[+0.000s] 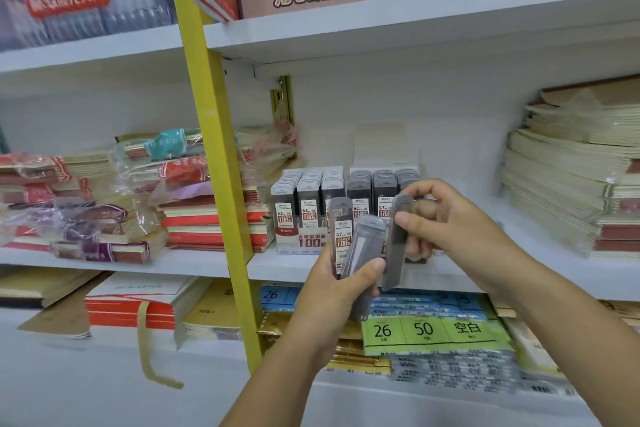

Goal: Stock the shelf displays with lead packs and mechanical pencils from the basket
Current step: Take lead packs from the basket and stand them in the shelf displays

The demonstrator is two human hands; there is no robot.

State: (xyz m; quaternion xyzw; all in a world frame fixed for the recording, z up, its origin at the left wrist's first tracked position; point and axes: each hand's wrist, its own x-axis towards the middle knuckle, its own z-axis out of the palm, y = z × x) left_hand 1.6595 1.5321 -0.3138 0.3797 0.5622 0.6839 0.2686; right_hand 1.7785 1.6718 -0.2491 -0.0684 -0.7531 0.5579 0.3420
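My left hand (pixel 341 291) grips a small bunch of grey lead packs (pixel 362 253), fanned upright in front of the middle shelf. My right hand (pixel 446 222) pinches one grey lead pack (pixel 396 243) by its upper part, just right of the bunch and touching it. Behind both hands stands a lead display box (pixel 304 239) on the white shelf, with rows of grey packs labelled 0.5 and 0.7. The right part of the display is hidden by my hands. No basket or mechanical pencil is in view.
A yellow upright post (pixel 214 156) runs down left of the display. Wrapped notebook stacks (pixel 194 198) lie left of it, and tall cream stacks (pixel 568 177) at the right. The lower shelf holds label sheets (pixel 433 329) and red-edged books (pixel 135 305).
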